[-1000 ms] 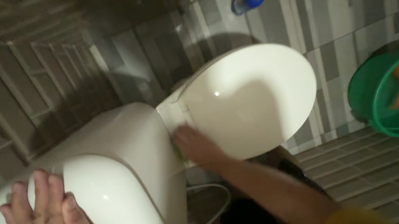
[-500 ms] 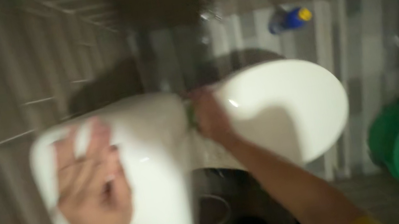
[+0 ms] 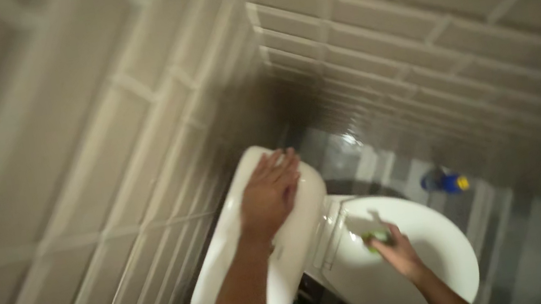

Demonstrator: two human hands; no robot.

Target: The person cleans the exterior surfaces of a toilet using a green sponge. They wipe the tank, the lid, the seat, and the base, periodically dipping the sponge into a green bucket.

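A: Left to right. Our left hand (image 3: 269,196) lies flat on the white cistern lid (image 3: 257,249), fingers spread a little, pointing away from us; nothing gripped.

B: And right of that?

A: The closed toilet lid (image 3: 407,268), long axis running right and away from the cistern. Our right hand (image 3: 397,254) rests on its near-left part, fingers curled around a small green pad (image 3: 375,237).

B: Pad relative to the fingers?

A: Just left of them, toward the hinge. Right hand nearer. Blue bottle (image 3: 445,181) far right.

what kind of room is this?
Most likely a small bathroom or toilet stall: a white toilet with its tank and closed lid, tiled walls meeting in a corner, and a blue bottle on the floor.
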